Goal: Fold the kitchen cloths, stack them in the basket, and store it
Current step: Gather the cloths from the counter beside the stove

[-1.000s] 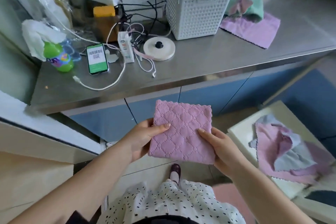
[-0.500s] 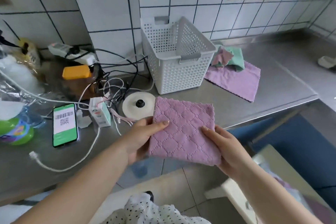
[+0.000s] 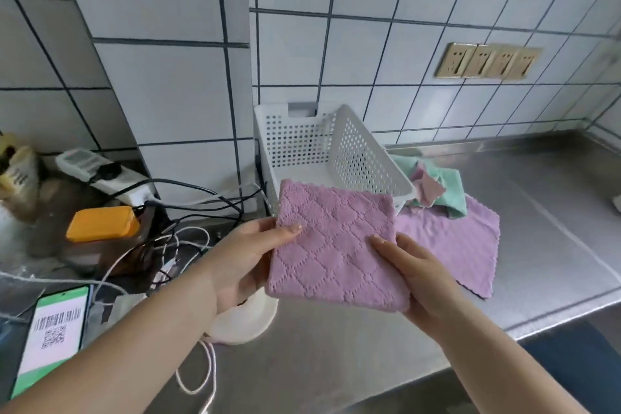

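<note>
Change: since half a second ago both hands have carried the folded purple cloth (image 3: 336, 245) up and forward, so it now hangs in front of the basket's near rim rather than short of the worktop's front edge.
Left hand (image 3: 245, 265): grasps the cloth's left edge, thumb on top, fingers hidden beneath.
Right hand (image 3: 420, 279): grasps the cloth's right lower edge, thumb laid on the quilted face.
Basket (image 3: 363, 158): white, perforated, standing at the back of the steel worktop (image 3: 537, 212) against the tiled wall; its floor shows bare.
Other cloths: a flat purple cloth (image 3: 463, 245) lies just right of the basket, with a crumpled green and pink bundle (image 3: 437, 185) on its far end.
Left end of worktop: phone (image 3: 53, 339), orange-lidded box (image 3: 102, 225), power strip (image 3: 100, 175), tangled cables.
</note>
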